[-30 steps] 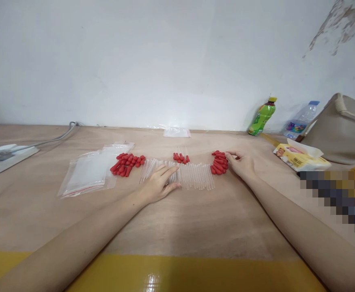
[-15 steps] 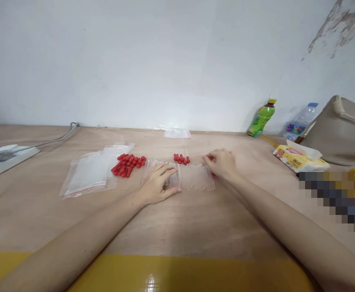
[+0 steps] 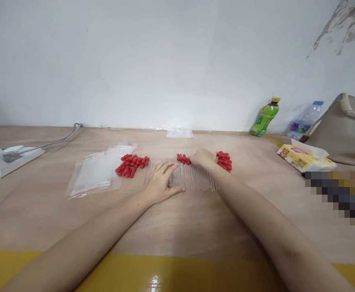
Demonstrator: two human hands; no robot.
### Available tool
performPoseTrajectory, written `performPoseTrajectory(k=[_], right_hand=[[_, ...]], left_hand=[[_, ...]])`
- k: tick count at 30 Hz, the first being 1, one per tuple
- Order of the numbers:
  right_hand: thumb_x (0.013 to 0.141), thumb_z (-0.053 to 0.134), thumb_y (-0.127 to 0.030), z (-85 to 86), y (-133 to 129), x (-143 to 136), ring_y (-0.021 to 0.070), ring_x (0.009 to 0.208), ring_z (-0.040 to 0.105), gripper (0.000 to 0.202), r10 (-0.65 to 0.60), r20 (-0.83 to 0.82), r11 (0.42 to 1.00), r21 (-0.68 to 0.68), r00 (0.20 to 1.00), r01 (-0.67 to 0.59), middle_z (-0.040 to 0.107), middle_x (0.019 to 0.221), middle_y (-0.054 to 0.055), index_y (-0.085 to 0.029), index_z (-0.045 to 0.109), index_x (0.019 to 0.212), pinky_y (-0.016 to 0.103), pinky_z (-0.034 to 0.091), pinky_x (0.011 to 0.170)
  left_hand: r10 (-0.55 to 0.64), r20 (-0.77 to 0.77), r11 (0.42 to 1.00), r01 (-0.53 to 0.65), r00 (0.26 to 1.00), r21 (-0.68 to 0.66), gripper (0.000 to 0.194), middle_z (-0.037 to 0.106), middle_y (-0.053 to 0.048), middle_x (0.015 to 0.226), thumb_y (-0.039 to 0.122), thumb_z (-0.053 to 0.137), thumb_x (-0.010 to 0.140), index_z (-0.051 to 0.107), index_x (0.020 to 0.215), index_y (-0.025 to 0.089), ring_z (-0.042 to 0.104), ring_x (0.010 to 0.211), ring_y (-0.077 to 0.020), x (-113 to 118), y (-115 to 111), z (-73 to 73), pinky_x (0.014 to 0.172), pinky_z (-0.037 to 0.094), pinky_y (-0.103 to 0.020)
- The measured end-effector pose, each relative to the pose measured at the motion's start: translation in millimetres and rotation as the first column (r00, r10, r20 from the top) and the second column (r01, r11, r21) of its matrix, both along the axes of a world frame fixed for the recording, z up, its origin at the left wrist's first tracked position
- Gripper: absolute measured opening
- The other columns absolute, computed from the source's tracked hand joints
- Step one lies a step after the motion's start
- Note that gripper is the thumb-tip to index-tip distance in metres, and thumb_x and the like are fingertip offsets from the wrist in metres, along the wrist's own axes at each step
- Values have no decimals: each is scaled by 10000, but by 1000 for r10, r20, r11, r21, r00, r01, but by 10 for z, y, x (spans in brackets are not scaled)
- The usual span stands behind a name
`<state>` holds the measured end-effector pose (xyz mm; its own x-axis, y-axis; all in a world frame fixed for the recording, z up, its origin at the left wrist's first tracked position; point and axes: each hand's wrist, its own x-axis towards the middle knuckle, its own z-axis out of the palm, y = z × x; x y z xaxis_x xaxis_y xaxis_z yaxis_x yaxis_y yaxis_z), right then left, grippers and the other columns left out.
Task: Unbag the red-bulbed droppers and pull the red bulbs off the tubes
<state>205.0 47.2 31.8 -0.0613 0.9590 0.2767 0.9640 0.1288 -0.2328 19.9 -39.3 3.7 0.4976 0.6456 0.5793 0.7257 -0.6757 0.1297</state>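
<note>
A row of thin clear tubes (image 3: 192, 177) lies across the middle of the table. My left hand (image 3: 162, 182) rests on the left part of that row, fingers spread. At the far edge of the tubes, my right hand (image 3: 202, 157) is beside a small group of red rubber bulbs (image 3: 182, 158); its fingertips are hidden, so what they hold cannot be made out. A larger pile of red bulbs (image 3: 131, 165) lies left of the tubes, and another pile (image 3: 224, 161) lies just right of my right wrist.
Clear zip bags (image 3: 93, 174) lie at the left, near a power strip (image 3: 22, 160). A small bag (image 3: 179, 133) is by the wall. Green bottle (image 3: 265, 117), clear bottle (image 3: 305, 121), tissue pack (image 3: 305, 158) and beige bag (image 3: 341, 132) stand at the right.
My right hand has moved left, from the right end of the tubes to the small bulb group, uncovering the right pile. My left hand stays on the tubes. The view has shifted slightly.
</note>
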Motion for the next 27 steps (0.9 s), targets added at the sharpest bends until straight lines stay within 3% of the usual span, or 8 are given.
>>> performPoseTrajectory(k=[4, 7, 11, 13, 16, 22, 24, 27], right_hand=[[780, 479, -377, 101, -120, 22, 244, 704, 597, 303, -94, -26, 995, -37, 995, 93, 644, 647, 95, -172, 666, 657, 361, 343, 692], [820, 444, -373, 93, -346, 123, 205, 707, 568, 303, 33, -100, 994, 104, 994, -23, 642, 666, 46, -191, 626, 658, 335, 329, 687], [811, 542, -330, -110, -708, 355, 174, 732, 518, 198, 399, -11, 814, 465, 917, -349, 646, 707, 24, -179, 574, 688, 317, 296, 706], [826, 542, -297, -240, -847, 448, 146, 695, 507, 184, 488, 47, 722, 539, 871, -434, 650, 711, 12, -177, 558, 687, 312, 286, 699], [820, 559, -261, -378, -956, 496, 126, 683, 513, 161, 550, 64, 650, 594, 833, -475, 659, 719, 0, -179, 546, 682, 304, 285, 691], [834, 534, -246, -399, -985, 433, 123, 667, 518, 150, 603, 106, 608, 581, 791, -541, 655, 698, -1, -177, 553, 702, 301, 291, 688], [835, 533, -295, -378, -990, 417, 134, 687, 529, 136, 597, 107, 615, 575, 795, -540, 660, 742, 22, -169, 581, 812, 302, 300, 688], [821, 544, -377, -363, -988, 380, 162, 786, 545, 307, 577, 129, 617, 577, 806, -534, 662, 893, 68, -154, 569, 1030, 320, 312, 735]], left_hand=[[18, 1, 1000, -18, 1000, 22, 768, 485, -138, 1214, 615, 590, 664, 418, 1258, 159, 428, 1127, -302, -6, -25, 18, 937, 354, -467], [29, 15, 994, -30, 999, 108, 699, 413, -160, 1293, 535, 561, 741, 372, 1305, 167, 382, 1189, -319, -11, -39, 17, 946, 346, -485], [21, 2, 953, -21, 1000, 303, 510, 319, -147, 1386, 342, 519, 831, 386, 1307, 215, 340, 1251, -303, 7, -57, 23, 967, 350, -461], [-13, -79, 931, 41, 997, 362, 455, 370, -125, 1368, 275, 516, 841, 419, 1283, 225, 354, 1254, -274, 27, -69, 37, 999, 332, -451], [-90, -185, 900, 159, 979, 405, 355, 513, -98, 1259, 217, 516, 845, 505, 1199, 192, 419, 1218, -236, 56, -82, 47, 1021, 341, -439], [-154, -191, 867, 225, 969, 444, 159, 671, -73, 990, 189, 518, 846, 618, 950, 123, 604, 997, -187, 84, -66, -2, 933, 481, -363], [-149, -198, 864, 225, 969, 450, 159, 676, -84, 973, 179, 518, 844, 618, 944, 106, 619, 964, -185, 91, -61, -12, 912, 500, -349], [-158, -211, 852, 241, 965, 464, 151, 678, -88, 965, 175, 529, 836, 619, 932, 100, 628, 943, -188, 101, -59, -8, 910, 503, -357]])
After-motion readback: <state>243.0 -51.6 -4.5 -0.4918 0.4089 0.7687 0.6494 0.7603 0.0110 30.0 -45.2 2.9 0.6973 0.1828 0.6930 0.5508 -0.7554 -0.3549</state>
